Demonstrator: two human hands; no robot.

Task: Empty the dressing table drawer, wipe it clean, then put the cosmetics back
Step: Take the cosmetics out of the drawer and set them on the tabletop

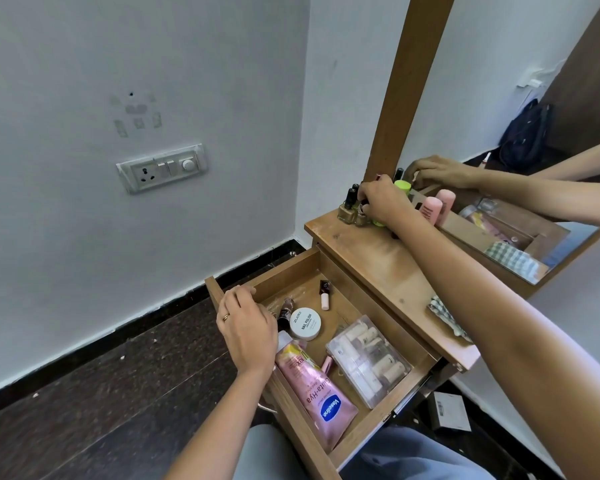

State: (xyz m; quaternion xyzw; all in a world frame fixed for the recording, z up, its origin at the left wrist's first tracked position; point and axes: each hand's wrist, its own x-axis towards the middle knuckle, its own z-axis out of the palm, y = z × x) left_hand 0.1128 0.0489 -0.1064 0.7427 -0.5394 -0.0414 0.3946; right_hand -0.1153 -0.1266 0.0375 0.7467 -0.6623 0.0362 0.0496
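The wooden drawer (368,433) is pulled out below the dressing table top (388,268). Inside lie a pink Vaseline tube (314,393), a white nail polish remover jar (305,323), a clear plastic box of small bottles (369,360), a small pale bottle with a dark cap (324,295) and a dark lipstick (285,310). My left hand (245,329) reaches into the drawer's left side, fingers curled over the items there; what it holds is hidden. My right hand (383,202) pinches a small gold nail polish bottle (362,216) on the table top, beside another gold bottle (347,211).
Pink bottles (432,207) and a lime-green capped item (402,185) stand at the mirror (520,140). A checked cloth (449,317) lies on the table's right edge. A wall socket panel (161,168) is on the left wall. A small box (447,410) lies on the dark floor.
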